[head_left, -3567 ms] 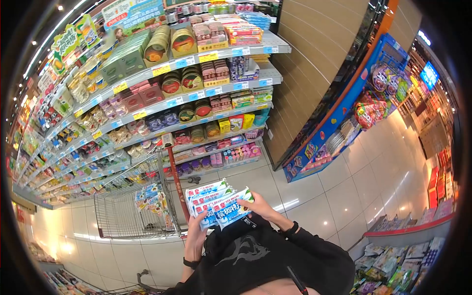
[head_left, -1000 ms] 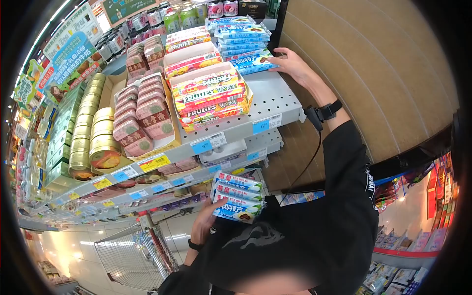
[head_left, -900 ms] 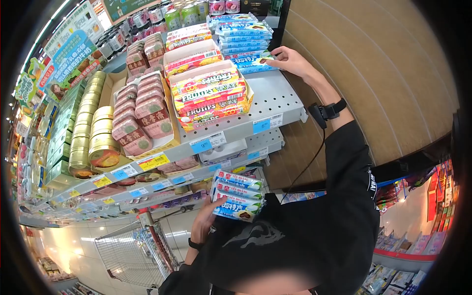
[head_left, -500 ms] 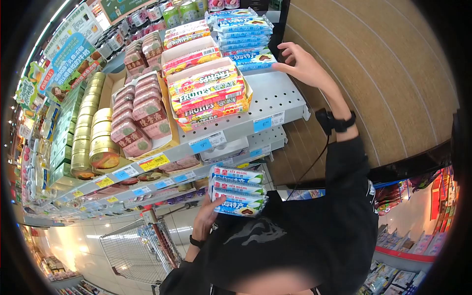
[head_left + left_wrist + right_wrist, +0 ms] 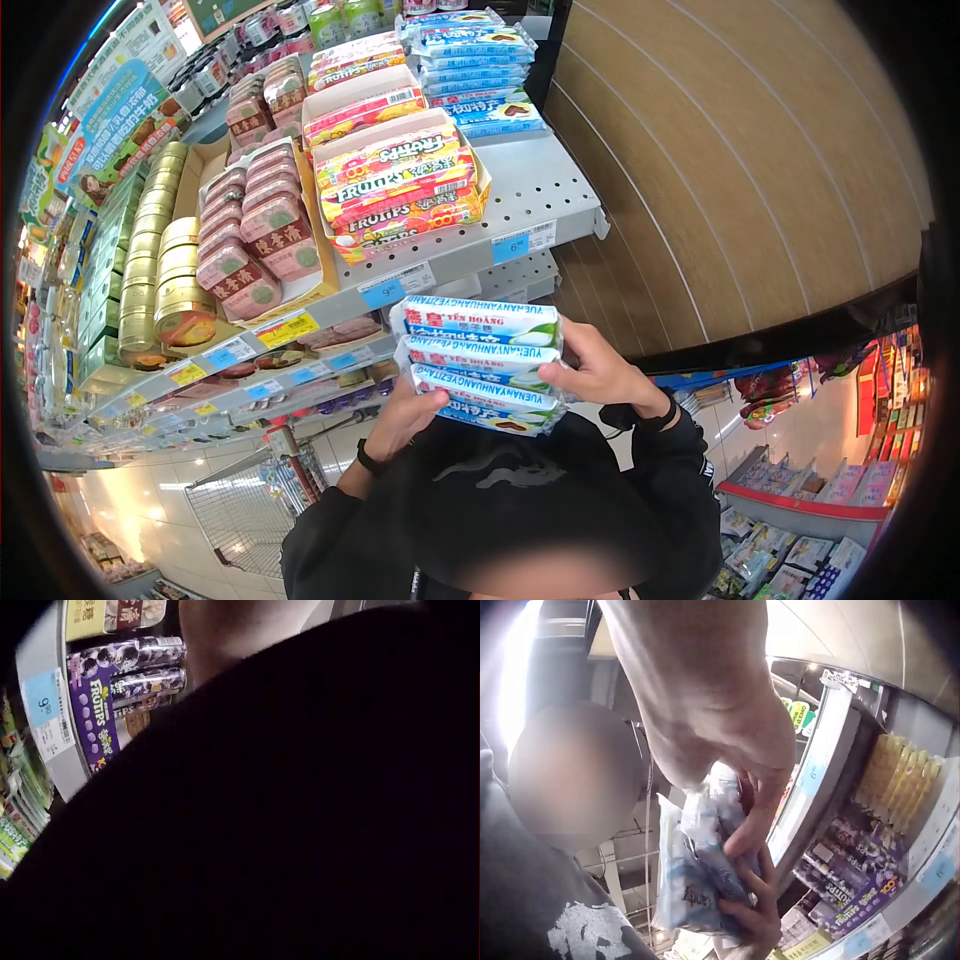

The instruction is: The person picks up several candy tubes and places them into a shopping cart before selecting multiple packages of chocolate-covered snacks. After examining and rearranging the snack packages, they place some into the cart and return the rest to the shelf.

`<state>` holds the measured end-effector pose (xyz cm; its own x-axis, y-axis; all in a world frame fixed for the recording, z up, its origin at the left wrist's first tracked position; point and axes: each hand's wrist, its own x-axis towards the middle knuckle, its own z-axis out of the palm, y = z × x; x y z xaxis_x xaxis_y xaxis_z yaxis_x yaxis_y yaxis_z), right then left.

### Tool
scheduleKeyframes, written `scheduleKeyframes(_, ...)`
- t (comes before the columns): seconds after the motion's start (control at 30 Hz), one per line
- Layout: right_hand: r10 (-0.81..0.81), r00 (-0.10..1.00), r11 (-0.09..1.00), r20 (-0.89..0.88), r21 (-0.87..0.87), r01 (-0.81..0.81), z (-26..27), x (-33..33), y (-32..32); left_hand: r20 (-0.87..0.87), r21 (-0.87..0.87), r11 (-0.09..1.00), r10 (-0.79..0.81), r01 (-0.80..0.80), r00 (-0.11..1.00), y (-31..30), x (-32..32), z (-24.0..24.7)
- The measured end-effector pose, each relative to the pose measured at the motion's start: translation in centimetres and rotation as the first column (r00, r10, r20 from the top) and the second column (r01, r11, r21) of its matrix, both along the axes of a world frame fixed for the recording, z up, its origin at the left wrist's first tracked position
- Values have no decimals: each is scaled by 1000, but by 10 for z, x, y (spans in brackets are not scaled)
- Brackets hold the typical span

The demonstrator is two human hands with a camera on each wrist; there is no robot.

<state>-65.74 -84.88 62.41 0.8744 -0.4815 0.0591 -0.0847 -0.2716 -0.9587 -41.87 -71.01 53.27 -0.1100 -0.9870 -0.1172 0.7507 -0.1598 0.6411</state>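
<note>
In the head view, both hands hold a stack of blue-and-white candy bags [image 5: 480,355] in front of the chest. My left hand [image 5: 398,415] grips their left end, thumb over the lowest bag. At the other end my right hand [image 5: 595,375] pinches the bags, its thumb on top. The right wrist view shows the right hand [image 5: 754,761] from close by, with the bags [image 5: 697,889] below it and fingers curled round their side. Dark cloth [image 5: 285,825] covers most of the left wrist view. Matching blue bags [image 5: 475,60] lie piled on the top shelf.
The grey shelf [image 5: 545,180] carries Frutips boxes [image 5: 400,185], pink packs [image 5: 265,235] and gold tins [image 5: 185,285]. A brown panelled wall [image 5: 730,200] rises at right. A wire cart [image 5: 250,510] stands lower left, and a low display [image 5: 800,500] lower right.
My right hand has left the shelf pile and come down to the bags in my left hand, taking hold of their right end. The held bags have been raised slightly.
</note>
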Motion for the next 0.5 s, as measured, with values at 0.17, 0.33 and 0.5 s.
scheduleKeyframes(0.17, 32, 996, 996, 81, 77, -38, -5, -6, 4, -1, 17, 999, -33, 33, 999, -3, 2, 6)
scheduleKeyframes(0.33, 21, 995, 996, 101, 87, -30, -19, 0, 14, 75, 19, 1000, -21, 19, 997, -1, 4, 8)
scheduleKeyframes(0.5, -67, 998, 961, -13, 269, 68, -2, 11, 11, 332, -83, 993, -52, 84, 942, -1, 10, 4)
